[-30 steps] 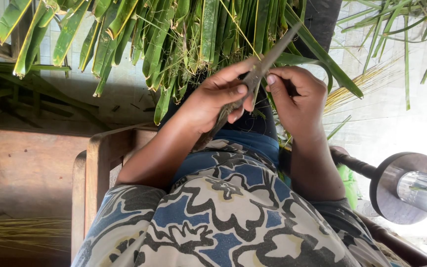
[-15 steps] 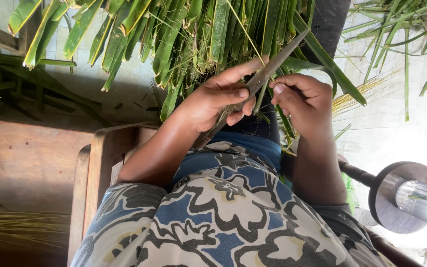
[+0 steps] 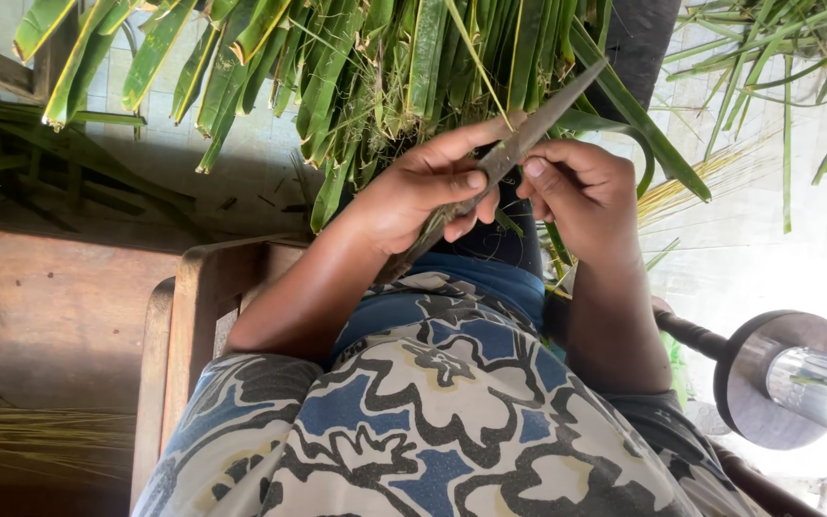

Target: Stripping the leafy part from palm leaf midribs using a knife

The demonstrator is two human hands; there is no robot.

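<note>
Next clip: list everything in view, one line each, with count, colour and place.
Long narrow-bladed knife: one, grey-brown, held between both hands.
Palm leaf strips: many, green, piled ahead of the hands.
Thin leaf ribs: bundle, yellowish, right on the pale floor.
Wooden chair frame: one, brown, left of the lap.
Round metal-and-glass fitting: one, grey, lower right.
Patterned cloth: blue, cream, black, over the lap.
Left hand: grips the knife.
Right hand: fingers at the blade.

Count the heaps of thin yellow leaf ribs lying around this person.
2. One rib heap lies on the pale floor just beyond the right hand; another rib heap lies at the lower left beside the wooden chair. The leaves may hide more.
</note>
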